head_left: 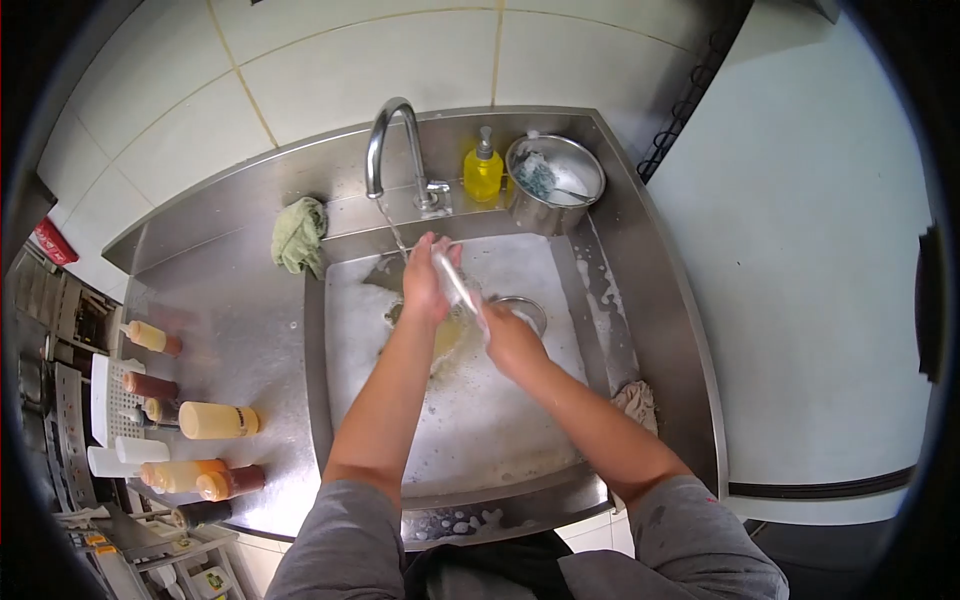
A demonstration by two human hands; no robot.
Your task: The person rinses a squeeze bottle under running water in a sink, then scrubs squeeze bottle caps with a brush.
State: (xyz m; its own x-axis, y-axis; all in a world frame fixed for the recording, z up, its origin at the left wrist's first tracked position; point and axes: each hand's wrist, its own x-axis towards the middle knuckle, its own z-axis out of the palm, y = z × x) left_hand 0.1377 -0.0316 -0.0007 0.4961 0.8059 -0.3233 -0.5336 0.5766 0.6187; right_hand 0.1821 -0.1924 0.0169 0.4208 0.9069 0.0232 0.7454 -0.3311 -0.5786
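Note:
Over the sink [316, 380], both my hands are on a long, pale, shiny object [455, 280], smeared by motion so its kind is unclear. My right hand [512, 338] is closed around its lower end. My left hand [427, 280] is bent against its upper end, close to the thin stream running from the faucet [392, 130]. White suds cover the water [450, 425] below, with a murky patch under the hands. A round metal rim [540, 312] pokes through the foam beside my right hand.
Behind the sink stand a yellow soap bottle [483, 172] and a metal pot [545, 212] with a foamy scrubber [537, 175]. A green cloth [298, 236] hangs at the left corner. Several sauce bottles [218, 420] stand on the left counter; a beige rag [636, 403] lies right.

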